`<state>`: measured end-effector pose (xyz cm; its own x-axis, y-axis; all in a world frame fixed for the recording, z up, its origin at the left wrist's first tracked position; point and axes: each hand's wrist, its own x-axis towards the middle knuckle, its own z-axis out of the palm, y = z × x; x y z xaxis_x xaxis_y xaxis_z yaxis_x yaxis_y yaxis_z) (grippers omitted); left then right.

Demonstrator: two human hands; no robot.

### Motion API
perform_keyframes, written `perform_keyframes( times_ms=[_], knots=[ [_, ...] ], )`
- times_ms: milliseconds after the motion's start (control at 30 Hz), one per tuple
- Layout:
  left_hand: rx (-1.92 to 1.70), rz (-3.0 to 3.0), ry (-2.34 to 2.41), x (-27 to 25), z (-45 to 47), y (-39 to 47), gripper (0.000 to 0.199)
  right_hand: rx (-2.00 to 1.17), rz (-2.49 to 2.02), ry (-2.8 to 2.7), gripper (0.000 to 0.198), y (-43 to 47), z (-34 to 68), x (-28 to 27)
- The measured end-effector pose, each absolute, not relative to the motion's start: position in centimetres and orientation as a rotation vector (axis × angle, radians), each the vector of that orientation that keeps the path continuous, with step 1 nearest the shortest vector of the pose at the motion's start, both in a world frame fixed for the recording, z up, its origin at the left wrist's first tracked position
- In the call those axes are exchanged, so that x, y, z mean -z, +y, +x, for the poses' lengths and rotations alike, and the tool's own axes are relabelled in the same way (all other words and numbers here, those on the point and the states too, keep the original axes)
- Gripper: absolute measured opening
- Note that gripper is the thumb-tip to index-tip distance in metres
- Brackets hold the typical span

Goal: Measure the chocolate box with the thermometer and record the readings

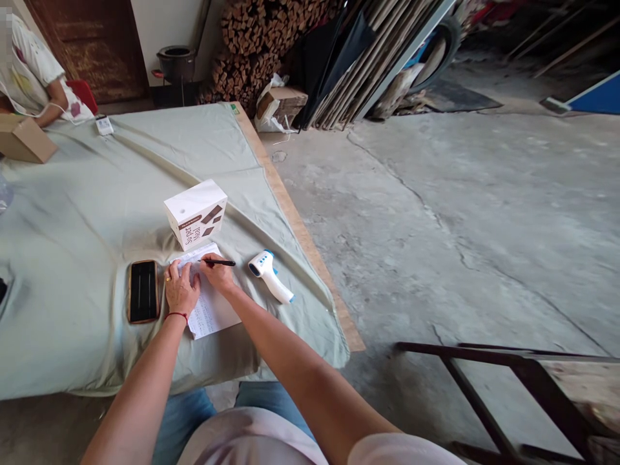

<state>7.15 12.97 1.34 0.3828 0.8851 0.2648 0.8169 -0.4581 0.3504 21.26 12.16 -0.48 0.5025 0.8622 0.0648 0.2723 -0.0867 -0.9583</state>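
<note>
My right hand (217, 274) is closed around a black pen (220, 262), its tip at the upper part of a white sheet of paper (213, 310) with handwriting on it. Flat on the paper's left side lies my left hand (182, 287), fingers stretched out, a red cord around the wrist. Just beyond the paper stands a white box (196, 201) with dark brown printing. To the left of my left hand is a phone (143, 290) with a dark screen and brown edge. A white and blue infrared thermometer (270, 276) lies to the right of my right hand.
A green-grey cloth covers the table (82, 258), whose bare wooden edge (300, 226) runs along the right. Another person (36, 77) sits at the far left beside a cardboard box (26, 137). A small white object (104, 125) lies farther back. A dark frame (484, 387) stands lower right.
</note>
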Motion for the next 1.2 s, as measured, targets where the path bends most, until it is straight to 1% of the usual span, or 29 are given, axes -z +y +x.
perform_keyframes(
  times_ms=[167, 333, 633, 767, 933, 1000, 1067, 1133, 1200],
  knots=[
    [-0.630, 2.452, 1.528, -1.3, 7.1, 12.9, 0.036, -0.671, -1.578, -0.921, 0.003, 12.1, 21.3, 0.6],
    [-0.634, 2.440, 1.516, -1.3, 7.1, 13.0, 0.036, -0.668, -1.566, -0.896, 0.005, 12.2, 21.2, 0.9],
    [-0.657, 2.466, 1.517, -1.0, 7.1, 13.0, 0.035, -0.630, -1.610, -0.991, 0.004, 12.2, 21.3, 0.9],
    [-0.679, 2.473, 1.522, -0.9, 7.1, 13.1, 0.033, -0.548, -1.624, -1.008, 0.011, 12.0, 21.4, 0.8],
    [-0.690, 2.449, 1.526, -1.1, 6.9, 13.1, 0.032, -0.251, -1.620, -1.290, 0.027, 10.2, 22.7, -0.7],
    [-0.693, 2.427, 1.523, -1.2, 6.8, 13.1, 0.030, -0.151, -1.724, -1.460, 0.033, 9.1, 23.2, -1.6],
    [-0.706, 2.395, 1.535, -1.1, 6.8, 13.2, 0.028, -0.108, -1.917, -1.578, 0.040, 8.1, 23.5, -2.3],
    [-0.719, 2.361, 1.542, -1.1, 6.7, 13.4, 0.029, -0.127, -2.115, -1.629, 0.043, 7.4, 23.4, -2.8],
    [-0.716, 2.331, 1.526, -1.1, 6.6, 13.8, 0.033, -0.190, -2.236, -1.655, 0.043, 6.9, 23.0, -3.3]
  ],
)
